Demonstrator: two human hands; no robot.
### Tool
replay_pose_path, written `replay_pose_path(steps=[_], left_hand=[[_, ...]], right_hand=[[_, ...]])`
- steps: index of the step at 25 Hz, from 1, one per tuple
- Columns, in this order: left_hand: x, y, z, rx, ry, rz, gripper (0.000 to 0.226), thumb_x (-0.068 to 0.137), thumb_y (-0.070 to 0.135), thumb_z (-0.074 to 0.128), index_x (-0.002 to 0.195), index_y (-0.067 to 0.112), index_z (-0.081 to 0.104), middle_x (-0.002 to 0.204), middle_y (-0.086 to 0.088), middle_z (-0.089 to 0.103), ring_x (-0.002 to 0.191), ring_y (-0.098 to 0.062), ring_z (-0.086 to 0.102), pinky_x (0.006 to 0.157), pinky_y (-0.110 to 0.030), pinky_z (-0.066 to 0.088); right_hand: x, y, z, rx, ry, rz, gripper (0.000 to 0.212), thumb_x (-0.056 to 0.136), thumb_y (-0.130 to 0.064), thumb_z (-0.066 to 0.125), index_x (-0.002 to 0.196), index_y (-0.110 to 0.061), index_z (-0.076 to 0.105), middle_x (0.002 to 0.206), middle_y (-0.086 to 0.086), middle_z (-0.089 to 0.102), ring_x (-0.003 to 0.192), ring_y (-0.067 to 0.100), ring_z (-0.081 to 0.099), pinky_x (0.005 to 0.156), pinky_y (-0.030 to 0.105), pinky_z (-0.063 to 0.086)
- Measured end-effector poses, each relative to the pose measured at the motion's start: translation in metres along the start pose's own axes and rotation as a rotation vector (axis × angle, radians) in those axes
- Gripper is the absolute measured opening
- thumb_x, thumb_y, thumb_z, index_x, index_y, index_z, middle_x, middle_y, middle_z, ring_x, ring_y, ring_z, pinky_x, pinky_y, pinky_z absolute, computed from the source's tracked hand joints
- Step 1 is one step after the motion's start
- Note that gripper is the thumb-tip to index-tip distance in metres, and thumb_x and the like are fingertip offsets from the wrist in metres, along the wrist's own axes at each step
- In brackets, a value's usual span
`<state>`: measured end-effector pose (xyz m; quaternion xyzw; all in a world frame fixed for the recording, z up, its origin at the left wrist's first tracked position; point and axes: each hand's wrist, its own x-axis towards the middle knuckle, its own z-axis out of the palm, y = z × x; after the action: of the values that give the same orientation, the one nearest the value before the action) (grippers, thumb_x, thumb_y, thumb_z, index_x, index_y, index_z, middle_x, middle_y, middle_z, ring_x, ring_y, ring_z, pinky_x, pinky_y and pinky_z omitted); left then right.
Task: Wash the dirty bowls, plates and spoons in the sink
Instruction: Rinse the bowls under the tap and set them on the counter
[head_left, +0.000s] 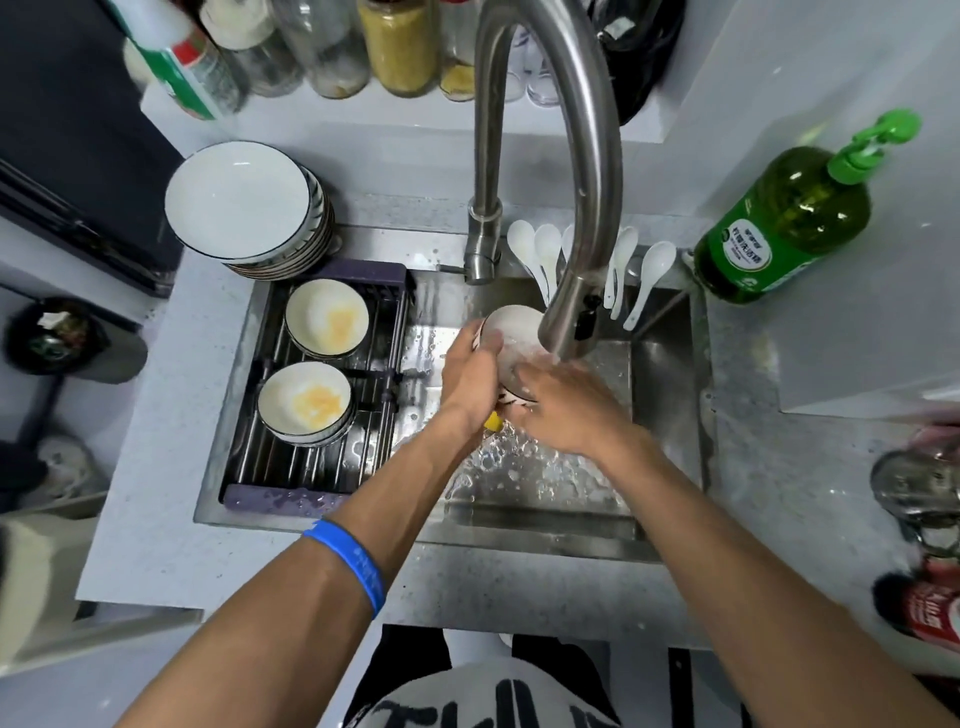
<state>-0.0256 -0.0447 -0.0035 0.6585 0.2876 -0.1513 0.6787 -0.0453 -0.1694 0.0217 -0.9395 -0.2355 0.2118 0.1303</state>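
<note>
My left hand (470, 364) grips the rim of a white bowl (511, 325) tilted under the running faucet (566, 327) in the sink (670, 364). My right hand (563, 402) lies against the bowl's inside and lower edge, fingers blurred by water. A yellow sponge (492, 422) peeks out below the hands. Two stacks of bowls with yellow residue (327, 318) (305, 400) stand on the drain rack (363, 457) at the sink's left. Several white spoons (545, 260) lean on the back rim.
A stack of white plates (244, 202) sits on the counter at back left. A green dish soap bottle (784, 223) stands at back right. Jars and bottles (400, 47) line the shelf behind. A metal object (914, 483) lies on the right counter.
</note>
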Motion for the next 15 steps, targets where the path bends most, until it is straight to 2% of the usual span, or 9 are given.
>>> replay_pose_path(steps=[2, 4, 5, 7, 9, 12, 15], left_hand=[[0.003, -0.005, 0.001, -0.092, 0.038, 0.003, 0.019, 0.103, 0.02, 0.046, 0.118, 0.024, 0.056, 0.107, 0.007, 0.065, 0.1, -0.015, 0.064, 0.082, -0.028, 0.056], [-0.001, -0.003, 0.002, -0.063, 0.03, 0.003, 0.018, 0.1, 0.02, 0.046, 0.109, 0.021, 0.061, 0.103, 0.002, 0.07, 0.098, -0.018, 0.067, 0.091, -0.035, 0.056], [-0.002, -0.002, 0.002, -0.054, 0.013, -0.007, 0.02, 0.098, 0.022, 0.046, 0.111, 0.02, 0.062, 0.105, -0.002, 0.071, 0.101, -0.021, 0.067, 0.095, -0.04, 0.054], [0.003, -0.002, 0.003, -0.095, 0.006, -0.041, 0.03, 0.093, 0.027, 0.048, 0.12, 0.021, 0.061, 0.114, -0.01, 0.069, 0.108, -0.028, 0.066, 0.095, -0.045, 0.055], [0.001, -0.003, 0.005, -0.16, -0.013, -0.094, 0.033, 0.089, 0.032, 0.048, 0.118, 0.024, 0.062, 0.118, -0.014, 0.068, 0.106, -0.031, 0.066, 0.084, -0.044, 0.058], [0.001, -0.003, 0.016, -0.203, -0.048, -0.174, 0.024, 0.096, 0.027, 0.045, 0.112, 0.022, 0.063, 0.114, -0.018, 0.07, 0.095, -0.031, 0.069, 0.067, -0.036, 0.057], [0.001, -0.006, 0.02, -0.189, -0.038, -0.173, 0.026, 0.097, 0.029, 0.043, 0.113, 0.02, 0.062, 0.113, -0.017, 0.071, 0.093, -0.03, 0.069, 0.061, -0.032, 0.055]], right_hand=[[-0.003, -0.003, 0.003, -0.04, 0.031, -0.043, 0.037, 0.097, -0.03, 0.055, 0.13, -0.013, 0.053, 0.136, 0.003, 0.054, 0.126, 0.025, 0.05, 0.11, 0.037, 0.031], [-0.006, -0.002, 0.001, 0.052, 0.068, -0.071, 0.031, 0.096, -0.023, 0.057, 0.125, -0.011, 0.055, 0.129, 0.004, 0.059, 0.12, 0.026, 0.055, 0.101, 0.036, 0.039], [-0.006, -0.002, -0.001, 0.046, 0.094, -0.062, 0.031, 0.096, -0.026, 0.058, 0.124, -0.013, 0.057, 0.127, 0.003, 0.06, 0.118, 0.024, 0.057, 0.1, 0.036, 0.04], [-0.011, 0.0, 0.001, -0.02, 0.086, -0.051, 0.035, 0.095, -0.034, 0.059, 0.126, -0.017, 0.057, 0.129, 0.0, 0.062, 0.122, 0.021, 0.056, 0.109, 0.038, 0.034], [-0.016, 0.007, -0.002, -0.025, 0.05, 0.0, 0.041, 0.095, -0.039, 0.059, 0.131, -0.02, 0.054, 0.133, 0.001, 0.06, 0.128, 0.022, 0.051, 0.112, 0.04, 0.03], [-0.016, 0.012, -0.002, -0.093, 0.078, 0.022, 0.034, 0.096, -0.041, 0.057, 0.124, -0.02, 0.058, 0.128, -0.001, 0.061, 0.122, 0.02, 0.052, 0.106, 0.035, 0.032], [-0.016, 0.018, -0.008, -0.079, 0.064, 0.075, 0.036, 0.095, -0.047, 0.055, 0.12, -0.021, 0.061, 0.126, 0.002, 0.063, 0.121, 0.023, 0.053, 0.106, 0.038, 0.034]])
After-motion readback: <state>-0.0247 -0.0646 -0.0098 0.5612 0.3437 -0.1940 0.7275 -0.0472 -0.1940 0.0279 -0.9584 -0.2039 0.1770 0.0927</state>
